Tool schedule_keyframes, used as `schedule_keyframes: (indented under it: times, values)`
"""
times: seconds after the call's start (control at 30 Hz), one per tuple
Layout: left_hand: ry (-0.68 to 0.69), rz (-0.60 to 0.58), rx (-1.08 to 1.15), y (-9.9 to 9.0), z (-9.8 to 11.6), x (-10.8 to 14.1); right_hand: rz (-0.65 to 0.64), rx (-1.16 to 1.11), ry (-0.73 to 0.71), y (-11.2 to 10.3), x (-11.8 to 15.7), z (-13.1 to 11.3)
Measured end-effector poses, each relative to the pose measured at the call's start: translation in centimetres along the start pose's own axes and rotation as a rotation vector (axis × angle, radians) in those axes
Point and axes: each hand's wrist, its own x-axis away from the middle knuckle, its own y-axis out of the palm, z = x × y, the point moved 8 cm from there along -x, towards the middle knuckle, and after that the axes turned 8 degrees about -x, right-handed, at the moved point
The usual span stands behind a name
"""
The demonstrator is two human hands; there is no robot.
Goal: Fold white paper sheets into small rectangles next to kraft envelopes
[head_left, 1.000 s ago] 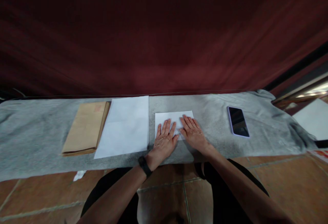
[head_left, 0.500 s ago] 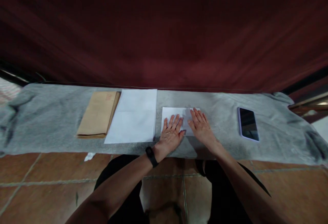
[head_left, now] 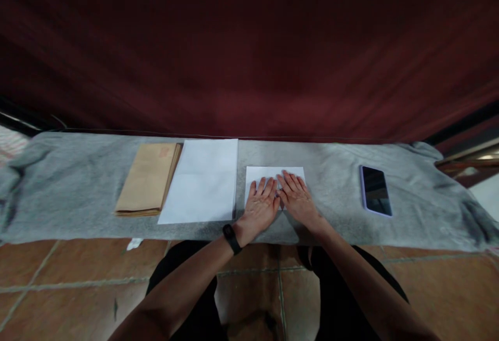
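Note:
A small white sheet of paper (head_left: 253, 173), which looks folded, lies on the grey cloth in front of me. My left hand (head_left: 260, 208) rests flat on its left part, fingers stretched out and pointing away from me. On its right part lies my right hand (head_left: 298, 200), also flat with fingers extended. The two hands nearly meet at the thumbs, above the middle of the paper. Much of the sheet's near half is hidden beneath them. Left of my hands is a stack of larger white paper (head_left: 202, 180).
Brown paper envelopes (head_left: 148, 177) are stacked at the left. A phone (head_left: 376, 190) in a light purple case lies at the right. Grey cloth (head_left: 86, 174) covers the bench, with a dark red curtain (head_left: 249, 70) behind. A white scrap (head_left: 134, 243) lies on the tiled floor.
My right hand has slid left across the small paper, closer to my left hand, uncovering its far right corner. My left hand has stayed nearly in place.

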Motion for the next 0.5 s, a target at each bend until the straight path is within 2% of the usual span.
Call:
schedule_keyframes:
  times: [0.3,0.5]
  values:
    - [-0.070,0.018,0.008,1.1,-1.2,-3.2,0.013,0.008,0.040,-0.1,-0.3,0.1]
    - [-0.089,0.060,-0.013,1.6,-2.0,-3.6,0.064,-0.009,0.070,-0.4,-0.1,1.2]
